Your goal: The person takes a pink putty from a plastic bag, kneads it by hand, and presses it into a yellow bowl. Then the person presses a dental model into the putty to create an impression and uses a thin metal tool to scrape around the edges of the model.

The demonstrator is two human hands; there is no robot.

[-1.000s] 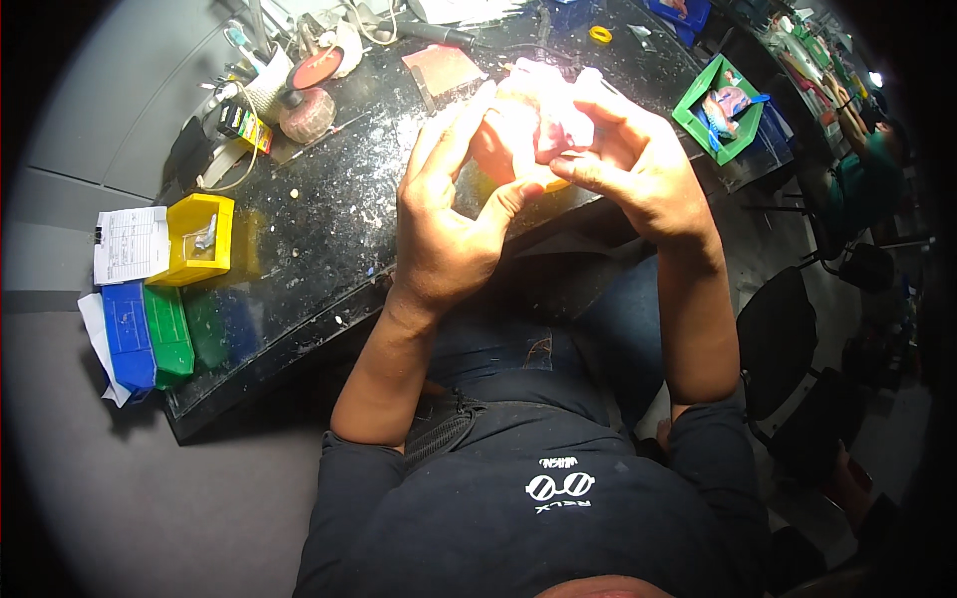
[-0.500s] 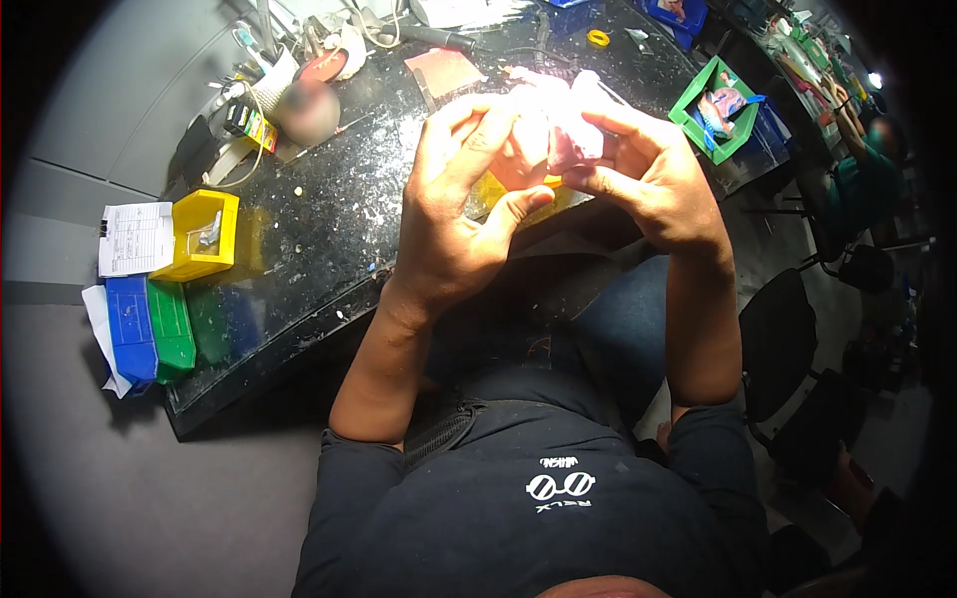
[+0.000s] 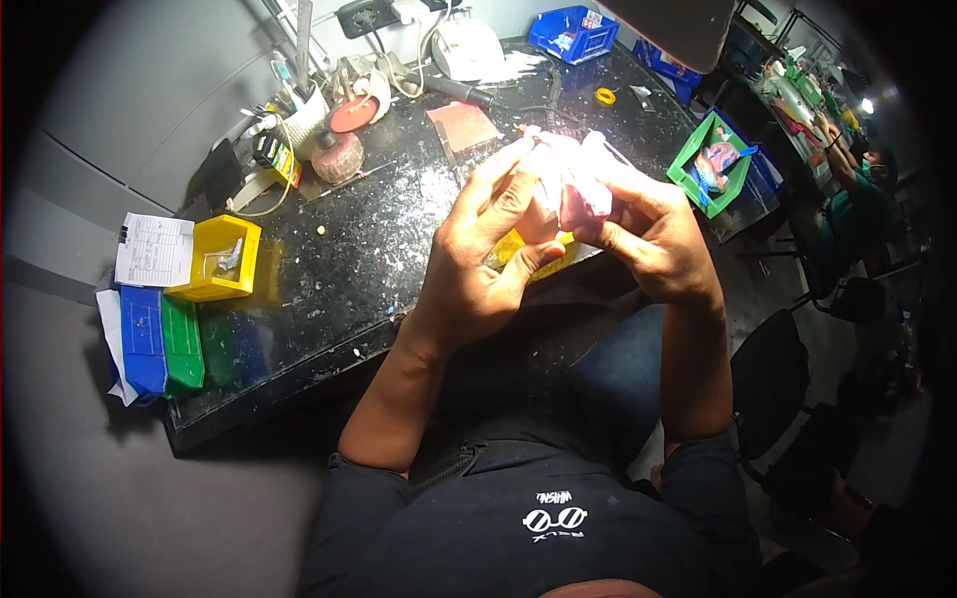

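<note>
Under the bright lamp, both hands hold a pale pink lump that looks like a dental cast [image 3: 583, 202], above the bench's front edge. Its left part is paler and its right part deeper pink; glare hides the top, and I cannot tell whether they are joined. My left hand [image 3: 477, 261] is closed on the left side, thumb low and fingers at the back. On the right side, my right hand [image 3: 660, 239] pinches it between thumb and fingers. Something yellow [image 3: 554, 261] shows just beneath the cast. A pink wax sheet [image 3: 465, 126] lies beyond my left hand.
The black bench [image 3: 329, 269] is speckled with white bits. At its left stand a yellow bin [image 3: 227, 261], a blue bin [image 3: 143, 334] and a green bin [image 3: 182, 344]. A round glass burner [image 3: 337, 157] sits by a tool cup. A green tray [image 3: 688, 169] is at right; another person [image 3: 852, 199] works beyond.
The view has tilted upward, so the bench and hands sit lower in the picture and more of the bench's back shows. Both hands keep their hold on the cast.
</note>
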